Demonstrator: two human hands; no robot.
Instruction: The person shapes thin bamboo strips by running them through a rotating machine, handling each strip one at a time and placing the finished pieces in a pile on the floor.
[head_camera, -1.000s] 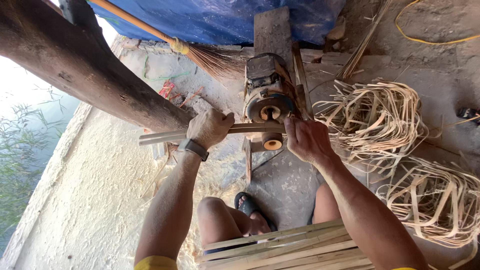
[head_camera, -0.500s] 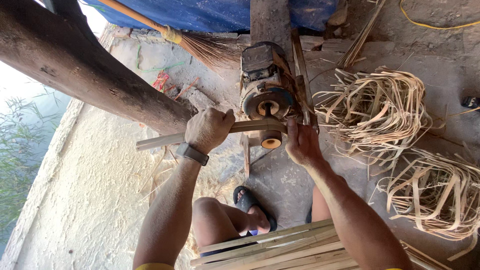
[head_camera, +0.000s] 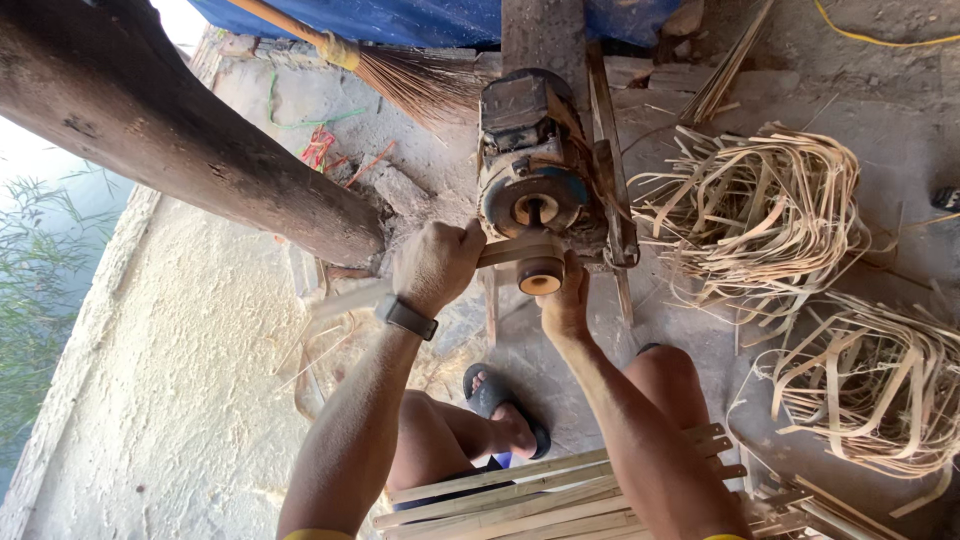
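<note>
Now pale flat bamboo strip (head_camera: 350, 297) gripped by left hand (head_camera: 436, 264), entering roller machine (head_camera: 540, 180).

Left hand (head_camera: 436, 264) fisted, right hand (head_camera: 566, 305) curled, both arms outstretched

bare forearms | dark wristwatch (head_camera: 405, 318) on left wrist | dark sandal (head_camera: 497, 400) | yellow sleeve edges

The strip (head_camera: 350, 297) I'm gripping is pale tan, like the slats (head_camera: 520, 495) across my lap. My watch (head_camera: 405, 318) has a dark grey band. The machine (head_camera: 540, 170) is rusty brown and grey, with a blue ring round its tan roller (head_camera: 540, 277). Far off — a blue tarp (head_camera: 420, 20) and a broom (head_camera: 400, 80) with an orange handle and brown bristles. Right, straw-coloured shavings (head_camera: 770, 210). My sandal (head_camera: 490, 395) is black — the log (head_camera: 180, 150) dark brown.
</note>
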